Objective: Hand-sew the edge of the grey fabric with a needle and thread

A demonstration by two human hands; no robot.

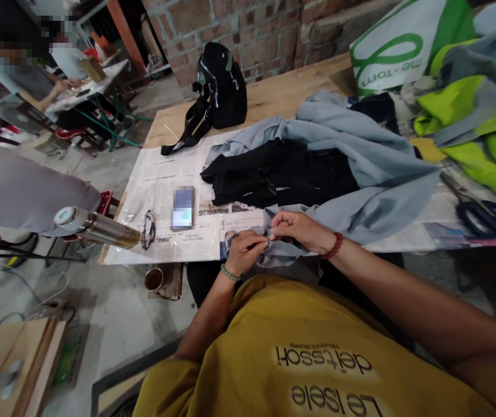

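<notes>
My left hand [245, 250] and my right hand [298, 229] meet at the table's near edge, fingertips pinched almost together. Whatever lies between the fingertips is too small to make out. Grey cloth [382, 168] spreads over the table, and one edge of it bunches under and around both hands. On top of the cloth lies a folded black garment [283, 174], just beyond my hands. A phone [182, 207] with a lit screen rests on the newspaper [152, 174] left of my left hand.
A steel flask [95, 226] and glasses [148, 229] stand at the left edge, with a cup [154, 280] below. Scissors [482, 211] lie to the right, near yellow-green clothing [487, 121] and a bag [396, 52]. A black backpack [222, 87] sits behind. People work at the left.
</notes>
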